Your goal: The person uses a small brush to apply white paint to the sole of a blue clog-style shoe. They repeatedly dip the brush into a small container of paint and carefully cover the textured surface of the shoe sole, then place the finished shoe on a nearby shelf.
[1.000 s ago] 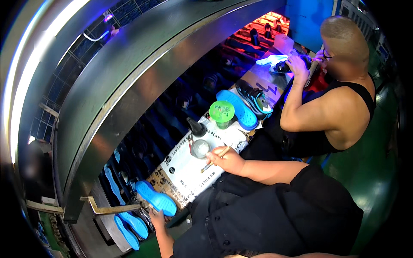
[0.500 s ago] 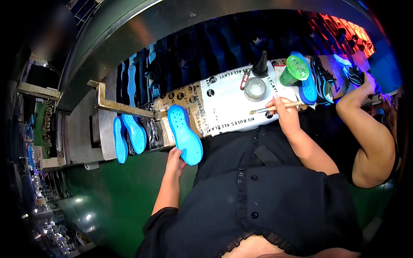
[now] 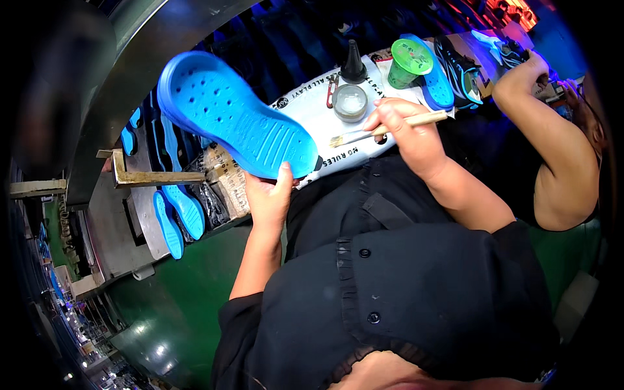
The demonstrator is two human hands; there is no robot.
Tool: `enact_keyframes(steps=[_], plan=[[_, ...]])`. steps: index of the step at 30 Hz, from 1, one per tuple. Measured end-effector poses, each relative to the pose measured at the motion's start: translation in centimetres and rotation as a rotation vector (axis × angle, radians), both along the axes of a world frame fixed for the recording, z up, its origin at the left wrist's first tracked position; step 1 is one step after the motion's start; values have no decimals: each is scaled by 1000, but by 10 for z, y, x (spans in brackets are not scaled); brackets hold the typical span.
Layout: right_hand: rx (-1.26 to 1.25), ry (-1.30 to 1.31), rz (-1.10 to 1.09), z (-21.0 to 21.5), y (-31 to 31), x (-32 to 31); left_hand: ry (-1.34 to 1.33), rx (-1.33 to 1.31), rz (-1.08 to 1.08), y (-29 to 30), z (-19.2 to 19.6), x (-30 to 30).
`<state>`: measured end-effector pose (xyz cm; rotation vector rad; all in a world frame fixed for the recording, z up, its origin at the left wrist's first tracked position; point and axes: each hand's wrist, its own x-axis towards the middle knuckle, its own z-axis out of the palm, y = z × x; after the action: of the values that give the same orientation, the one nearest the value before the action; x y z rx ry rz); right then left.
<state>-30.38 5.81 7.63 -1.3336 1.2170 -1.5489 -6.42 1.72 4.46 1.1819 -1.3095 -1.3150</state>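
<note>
My left hand [image 3: 266, 195] grips a blue shoe sole [image 3: 237, 120] by its lower end, thumb on the upper face; that face has small holes at one end and ridges at the other. My right hand [image 3: 409, 133] holds a paintbrush [image 3: 426, 119] with a wooden handle, its pale bristles pointing left toward the sole and apart from it. Just beyond the bristles, on a white printed sheet [image 3: 305, 107], stands a small round jar [image 3: 350, 103] with clear or pale contents. A black cone-tipped bottle [image 3: 353, 65] is behind the jar.
A green cup [image 3: 411, 62], another blue sole [image 3: 437, 88] and a black-and-blue shoe [image 3: 457, 71] line the bench's right side. Farther right is a co-worker's arm [image 3: 552, 123]. More blue soles [image 3: 182, 211] lie at left, near a wooden bar [image 3: 159, 177] and a metal frame [image 3: 140, 39].
The blue sole has been raised up and away from me and now appears larger and tilted. My right hand with the brush has shifted a little left, and the whole view has turned.
</note>
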Motion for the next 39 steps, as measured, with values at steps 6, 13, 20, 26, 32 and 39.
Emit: enact_keyframes(steps=[6,13,20,26,32,39], plan=[[-294,402,1,-4,-6,14,-88,-251,0,-2,2,-13],[-326,501,-19,-14,-10,21,-127,-358,32,0,-2,-13],[-258,439,-51,-14,-7,17,-155,-446,26,1,-4,-9],[-315,542,-31,-18,-12,19,-156,-507,6,-1,-7,-8],[-367,530,-18,-16,-8,17,-131,-543,49,1,-8,-9],[-251,564,72,-15,-2,17,-194,-707,51,-2,-15,-9]])
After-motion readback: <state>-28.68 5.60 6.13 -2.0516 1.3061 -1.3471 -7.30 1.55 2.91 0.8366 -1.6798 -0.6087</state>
